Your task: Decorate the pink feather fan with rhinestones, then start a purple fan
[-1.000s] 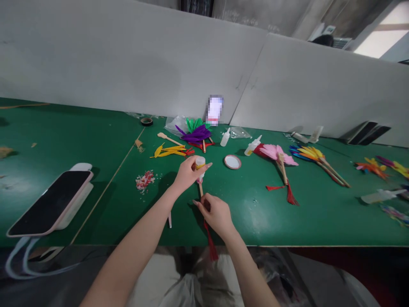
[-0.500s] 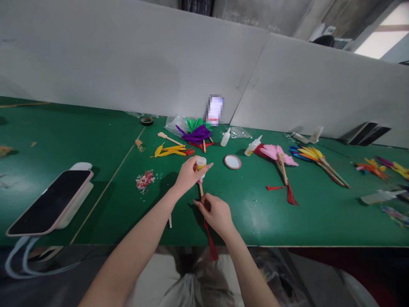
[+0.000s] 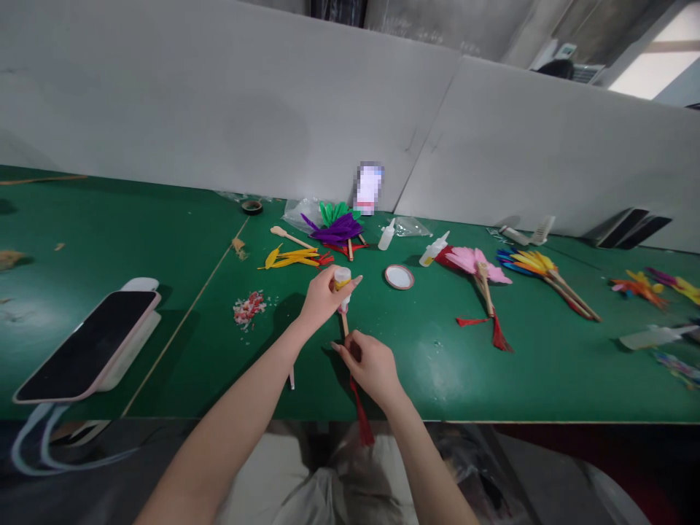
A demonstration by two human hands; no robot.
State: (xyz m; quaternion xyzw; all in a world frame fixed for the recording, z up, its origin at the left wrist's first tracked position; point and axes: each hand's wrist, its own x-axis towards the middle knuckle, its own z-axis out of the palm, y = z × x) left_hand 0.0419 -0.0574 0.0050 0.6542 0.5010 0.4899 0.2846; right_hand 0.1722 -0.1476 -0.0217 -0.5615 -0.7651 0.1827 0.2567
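Note:
In the head view, my left hand [image 3: 320, 297] is closed round a small glue bottle [image 3: 343, 277], tipped with its nozzle end downward. Below it lies the pinkish upper end of a wooden handle [image 3: 344, 324]; whether the nozzle touches it I cannot tell. My right hand [image 3: 374, 364] pinches this handle lower down, over the table. A red tassel [image 3: 363, 421] hangs from the handle past the table edge. Left of my right hand, a thin pale stick [image 3: 292, 378] lies partly hidden by my left forearm.
Yellow feathers [image 3: 292, 257], a purple feather bundle [image 3: 336, 230], a round white lid [image 3: 399, 277] and two more glue bottles [image 3: 386, 235] lie beyond my hands. Feather fans [image 3: 475, 264] are at right. Left are pink-white chips [image 3: 250, 308] and a phone [image 3: 90, 343]. A grey partition [image 3: 191, 95] stands behind.
The glue bottle and my left hand have shifted very slightly left. My right hand keeps its hold on the handle.

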